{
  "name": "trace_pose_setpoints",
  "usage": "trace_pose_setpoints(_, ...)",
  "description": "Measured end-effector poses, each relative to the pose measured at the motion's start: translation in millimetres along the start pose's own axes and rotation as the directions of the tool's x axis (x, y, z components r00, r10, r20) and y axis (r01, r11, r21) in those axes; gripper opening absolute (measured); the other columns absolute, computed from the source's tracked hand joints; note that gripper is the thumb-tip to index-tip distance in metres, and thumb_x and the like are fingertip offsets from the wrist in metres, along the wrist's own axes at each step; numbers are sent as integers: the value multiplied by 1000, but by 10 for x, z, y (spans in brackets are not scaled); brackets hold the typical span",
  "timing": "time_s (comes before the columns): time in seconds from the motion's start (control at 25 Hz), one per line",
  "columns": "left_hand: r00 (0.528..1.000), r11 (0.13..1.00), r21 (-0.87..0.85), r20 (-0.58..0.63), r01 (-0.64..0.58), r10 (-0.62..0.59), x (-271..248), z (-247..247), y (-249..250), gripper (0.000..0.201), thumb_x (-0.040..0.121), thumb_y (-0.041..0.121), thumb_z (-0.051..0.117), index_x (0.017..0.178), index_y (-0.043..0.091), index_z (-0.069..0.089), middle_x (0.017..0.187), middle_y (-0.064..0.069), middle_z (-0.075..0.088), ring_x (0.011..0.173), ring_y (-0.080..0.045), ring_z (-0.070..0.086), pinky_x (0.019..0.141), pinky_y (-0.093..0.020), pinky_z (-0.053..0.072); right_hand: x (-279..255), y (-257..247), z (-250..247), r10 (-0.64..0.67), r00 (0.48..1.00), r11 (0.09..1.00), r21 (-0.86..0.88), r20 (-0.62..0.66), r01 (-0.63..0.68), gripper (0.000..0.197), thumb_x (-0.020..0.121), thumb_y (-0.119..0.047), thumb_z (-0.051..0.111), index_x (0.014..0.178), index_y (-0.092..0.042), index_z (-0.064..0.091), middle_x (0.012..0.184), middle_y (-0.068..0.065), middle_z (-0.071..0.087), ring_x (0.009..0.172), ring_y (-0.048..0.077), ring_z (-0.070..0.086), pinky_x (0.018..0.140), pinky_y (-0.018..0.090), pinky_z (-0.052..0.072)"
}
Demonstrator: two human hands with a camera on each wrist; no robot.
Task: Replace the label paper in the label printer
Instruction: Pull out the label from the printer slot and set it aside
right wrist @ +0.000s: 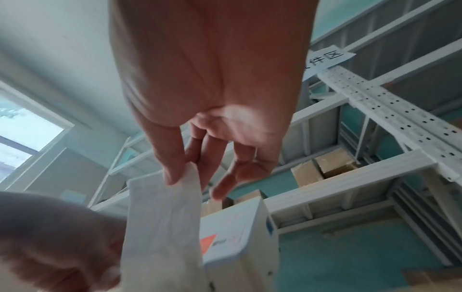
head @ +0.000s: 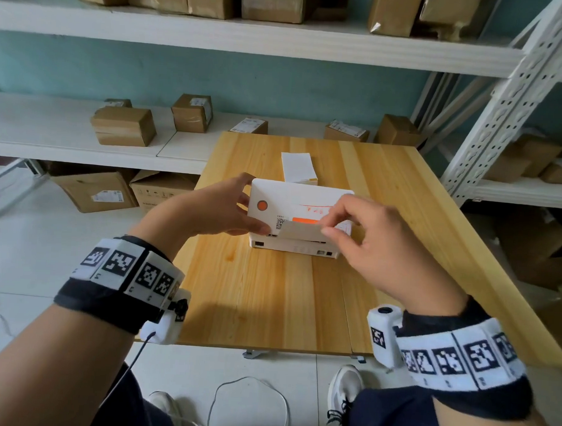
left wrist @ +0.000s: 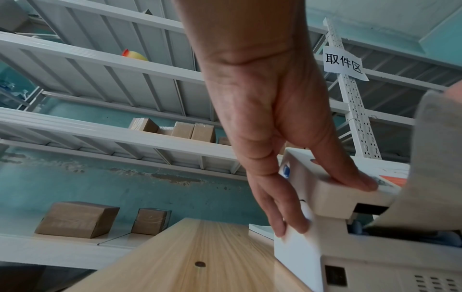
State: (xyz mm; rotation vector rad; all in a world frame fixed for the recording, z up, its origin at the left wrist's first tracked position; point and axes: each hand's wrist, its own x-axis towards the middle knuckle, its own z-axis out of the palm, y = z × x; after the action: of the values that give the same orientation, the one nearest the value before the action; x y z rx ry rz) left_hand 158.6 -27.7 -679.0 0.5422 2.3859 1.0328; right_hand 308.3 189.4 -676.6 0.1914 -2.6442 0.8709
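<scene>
A white label printer (head: 293,197) with an orange button stands on the wooden table (head: 269,293). My left hand (head: 238,207) grips its left end, thumb on the lid's front edge and fingers down the left side (left wrist: 262,138). My right hand (head: 330,229) pinches the free end of a strip of label paper (head: 299,231) that rises out of the front slot. The right wrist view shows thumb and forefinger (right wrist: 180,168) closed on the strip (right wrist: 162,217) above the printer (right wrist: 230,233). A white stack of label paper (head: 299,167) lies right behind the printer.
Cardboard boxes (head: 124,125) sit on a low white shelf behind the table, and more stand on the floor at left (head: 94,188). A perforated white rack upright (head: 503,103) stands at right. A thin cable (head: 249,382) loops on the floor by my feet.
</scene>
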Motion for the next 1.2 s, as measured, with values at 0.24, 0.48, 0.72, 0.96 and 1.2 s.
trace_pose_setpoints(0.24, 1000, 1000, -16, 4, -5, 5, -10, 6, -2, 85, 75, 17, 85, 142, 31, 34, 115, 1, 66, 97, -19, 71, 69, -31, 63, -19, 94, -373, 121, 915, 977, 211, -385, -40, 5, 101, -17, 56, 99, -13, 54, 74, -4, 65, 58, 8, 66, 55, 24, 51)
trace_pose_setpoints(0.48, 1000, 1000, 14, -11, 6, -6, -22, 23, 38, 84, 76, 16, 84, 141, 31, 33, 114, 1, 66, 95, -19, 70, 65, -27, 62, -15, 346, -499, 135, 770, 973, 229, -624, 14, 6, 92, -13, 68, 97, -9, 66, 99, 11, 76, 94, 12, 76, 83, 34, 61)
trace_pose_setpoints(0.72, 1000, 1000, 12, -4, 7, -7, -39, 25, 41, 84, 76, 16, 83, 142, 30, 33, 116, 0, 66, 96, -20, 70, 67, -29, 62, 59, 686, -323, 396, 916, 881, -254, -61, -398, 11, 84, -4, 72, 76, -12, 71, 104, 10, 72, 89, 19, 66, 59, 12, 38)
trace_pose_setpoints(0.96, 1000, 1000, 31, 13, 0, 0, -59, 11, 68, 85, 76, 17, 84, 142, 30, 32, 117, 0, 66, 97, -21, 70, 74, -36, 64, 156, 739, -305, 530, 826, 832, -306, 192, -462, 20, 82, -17, 77, 102, -16, 75, 119, 5, 71, 103, 21, 66, 73, 21, 46)
trace_pose_setpoints(1.2, 999, 998, 64, 52, -11, 8, -55, -38, 90, 77, 79, 20, 81, 141, 26, 36, 122, 2, 64, 100, -20, 70, 80, -41, 63, 474, 570, -494, 435, 889, 872, -311, 143, -377, 3, 91, -25, 69, 89, -24, 71, 94, -7, 68, 85, 5, 58, 65, 22, 41)
